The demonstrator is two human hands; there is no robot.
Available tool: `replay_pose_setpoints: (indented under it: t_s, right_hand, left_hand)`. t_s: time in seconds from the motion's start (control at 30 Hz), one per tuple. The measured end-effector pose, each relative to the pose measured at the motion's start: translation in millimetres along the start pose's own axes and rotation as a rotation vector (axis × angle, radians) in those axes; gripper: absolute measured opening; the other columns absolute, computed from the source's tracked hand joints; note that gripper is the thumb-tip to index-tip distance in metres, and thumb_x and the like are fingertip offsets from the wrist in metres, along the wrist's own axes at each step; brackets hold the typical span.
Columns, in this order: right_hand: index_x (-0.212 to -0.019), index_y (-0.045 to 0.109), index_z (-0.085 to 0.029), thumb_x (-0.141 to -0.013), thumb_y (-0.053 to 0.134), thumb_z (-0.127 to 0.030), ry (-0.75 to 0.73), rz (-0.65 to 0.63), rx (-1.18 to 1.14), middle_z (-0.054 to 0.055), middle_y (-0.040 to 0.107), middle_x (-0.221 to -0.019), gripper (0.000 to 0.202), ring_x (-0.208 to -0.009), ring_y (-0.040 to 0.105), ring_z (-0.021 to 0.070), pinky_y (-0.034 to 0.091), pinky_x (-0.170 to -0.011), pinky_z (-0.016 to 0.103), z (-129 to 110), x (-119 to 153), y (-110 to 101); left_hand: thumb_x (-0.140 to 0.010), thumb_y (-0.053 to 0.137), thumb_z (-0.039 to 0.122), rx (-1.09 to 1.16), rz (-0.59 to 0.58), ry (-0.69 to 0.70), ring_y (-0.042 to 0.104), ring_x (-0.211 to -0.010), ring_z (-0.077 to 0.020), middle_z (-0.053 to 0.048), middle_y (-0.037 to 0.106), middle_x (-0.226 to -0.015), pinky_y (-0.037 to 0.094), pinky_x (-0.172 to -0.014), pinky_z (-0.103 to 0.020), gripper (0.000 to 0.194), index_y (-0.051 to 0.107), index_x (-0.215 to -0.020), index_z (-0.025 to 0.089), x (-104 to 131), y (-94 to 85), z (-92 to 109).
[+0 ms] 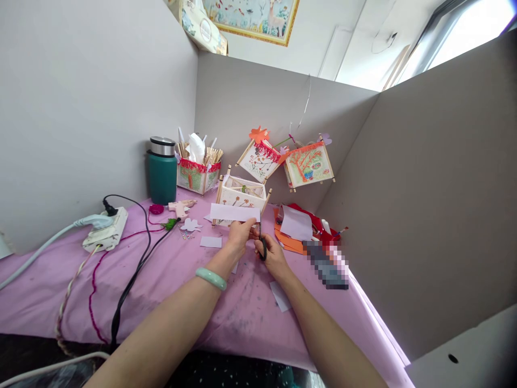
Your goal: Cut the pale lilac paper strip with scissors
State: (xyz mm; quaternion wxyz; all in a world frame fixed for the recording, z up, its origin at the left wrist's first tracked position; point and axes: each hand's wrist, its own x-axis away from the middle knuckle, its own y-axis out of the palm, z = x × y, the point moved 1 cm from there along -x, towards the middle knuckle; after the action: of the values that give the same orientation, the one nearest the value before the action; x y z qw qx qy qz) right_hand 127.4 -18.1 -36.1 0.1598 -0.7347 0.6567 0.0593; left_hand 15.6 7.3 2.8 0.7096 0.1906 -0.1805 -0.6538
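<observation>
My left hand (239, 235), below a pale green bangle, pinches the lower right end of a white paper strip (230, 212). In my right hand (272, 255) is a pair of scissors (263, 249) with black handles, its blades pointing up at the strip's right end. Whether the blades touch the paper I cannot tell. Just behind the strip stands a decorated box (244, 188) with wooden stick corners, its front partly hidden by the paper. Small paper pieces lie about my hands, among them a white rectangle (210, 242) and another cut piece (280, 296).
To the left are a green tumbler (162, 171), a pink glue gun (181, 208), a power strip (105, 229) with cables, and a box of sticks (198, 175). Two decorated lantern-like boxes (310, 165) hang at the back. Orange paper (291, 244) lies right, on the pink cloth (161, 302).
</observation>
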Motion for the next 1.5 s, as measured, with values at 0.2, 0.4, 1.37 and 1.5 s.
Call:
replay_pose_setpoints:
  t_s: [0.2, 0.4, 1.37, 1.5]
  right_hand:
    - [-0.098, 0.059, -0.016, -0.074, 0.061, -0.046, -0.002, 0.024, 0.042, -0.003, 0.053, -0.062, 0.039, -0.056, 0.049, 0.0128, 0.040, -0.052, 0.025, -5, 2, 0]
    - [-0.097, 0.059, -0.017, -0.073, 0.061, -0.047, -0.010, 0.029, 0.042, -0.003, 0.052, -0.060, 0.039, -0.054, 0.048, 0.0129, 0.039, -0.050, 0.025, -7, 2, 0]
    - [-0.096, 0.058, -0.017, -0.073, 0.067, -0.046, 0.015, -0.017, -0.016, -0.005, 0.051, -0.059, 0.038, -0.051, 0.046, 0.0113, 0.037, -0.049, 0.024, 4, 0, 0]
    - [-0.097, 0.057, -0.018, -0.076, 0.065, -0.045, 0.020, -0.052, -0.057, -0.004, 0.053, -0.064, 0.036, -0.052, 0.048, 0.0106, 0.040, -0.051, 0.024, 4, 1, 1]
  left_hand:
    - [-0.069, 0.062, 0.020, -0.005, -0.008, -0.010, 0.052, -0.040, -0.0118, -0.002, 0.055, -0.044, 0.044, -0.047, -0.023, 0.010, 0.061, -0.067, 0.010, 0, -0.3, 0]
    - [-0.068, 0.063, 0.019, 0.002, 0.004, 0.002, 0.052, -0.040, -0.0119, -0.001, 0.055, -0.044, 0.045, -0.047, -0.024, 0.009, 0.060, -0.066, 0.010, -1, -0.1, -1]
    - [-0.068, 0.064, 0.023, 0.050, -0.018, 0.007, 0.049, -0.037, -0.0116, -0.001, 0.053, -0.042, 0.042, -0.045, -0.025, 0.013, 0.060, -0.068, 0.010, 0, -1.2, 6]
    - [-0.068, 0.063, 0.020, 0.075, 0.007, 0.020, 0.047, -0.037, -0.0102, -0.001, 0.055, -0.046, 0.040, -0.042, -0.024, 0.010, 0.059, -0.067, 0.010, 0, -0.4, 8]
